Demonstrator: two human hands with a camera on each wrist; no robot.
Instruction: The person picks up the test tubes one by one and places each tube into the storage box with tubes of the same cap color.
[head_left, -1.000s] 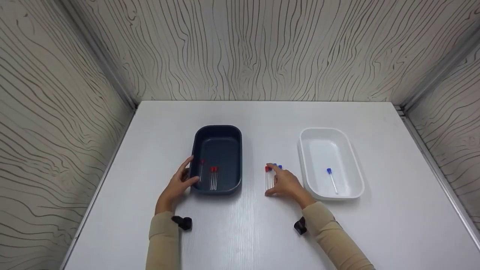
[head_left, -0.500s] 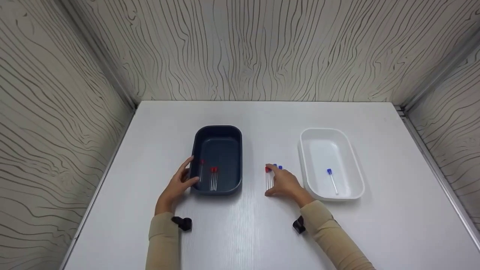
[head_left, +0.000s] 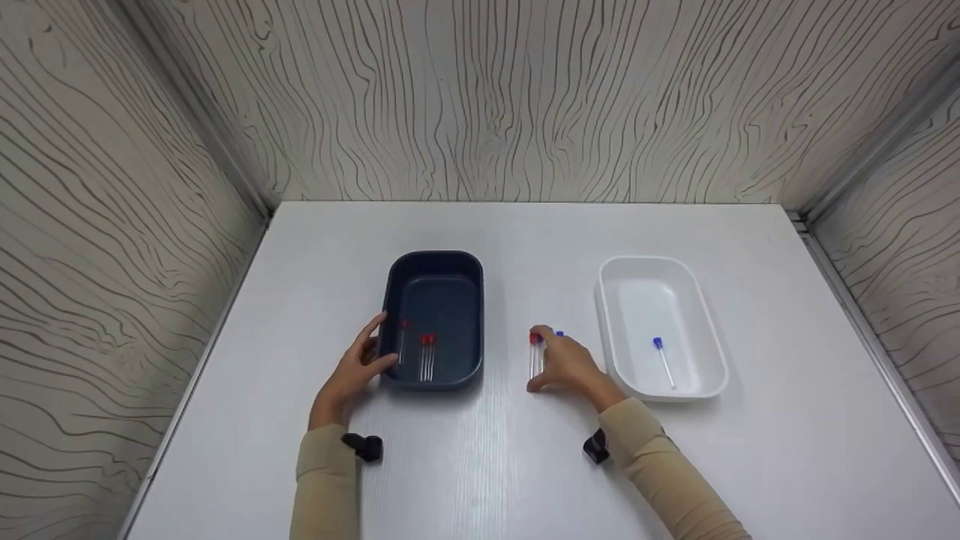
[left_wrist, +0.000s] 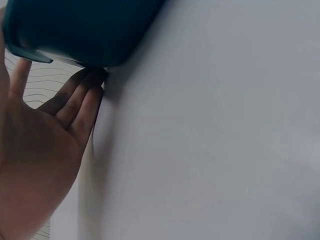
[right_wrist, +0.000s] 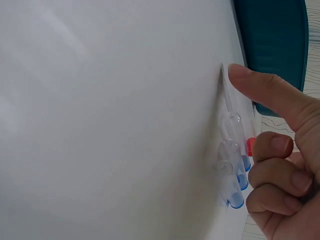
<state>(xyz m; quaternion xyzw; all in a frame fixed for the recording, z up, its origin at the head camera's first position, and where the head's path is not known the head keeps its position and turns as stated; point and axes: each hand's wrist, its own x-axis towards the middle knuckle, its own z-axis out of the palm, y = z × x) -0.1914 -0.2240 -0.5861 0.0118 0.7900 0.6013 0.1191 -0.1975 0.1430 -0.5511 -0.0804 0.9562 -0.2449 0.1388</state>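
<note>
My left hand [head_left: 356, 371] grips the left side of a dark blue tray [head_left: 480, 322], thumb over the rim; in the left wrist view its fingers [left_wrist: 82, 107] touch the outer wall. Red-capped test tubes [head_left: 427, 360] lie inside that tray. Between the trays, my right hand [head_left: 571, 367] pinches a red-capped test tube [head_left: 533, 364] lengthwise, index finger at the cap and thumb by the lower end. Several blue-capped tubes [right_wrist: 232, 185] lie right beside it, partly hidden under the hand; their rounded ends show in the right wrist view. The other right fingers are curled.
A white tray [head_left: 716, 334] stands on the right, holding one blue-capped tube [head_left: 665, 364]. The white table [head_left: 480, 480] meets patterned panels at the back and both sides. Dark wrist cameras [head_left: 367, 448] sit by the cuffs.
My right hand has shifted slightly left over the tubes, covering more of the blue-capped ones. The left hand and both trays stay in place.
</note>
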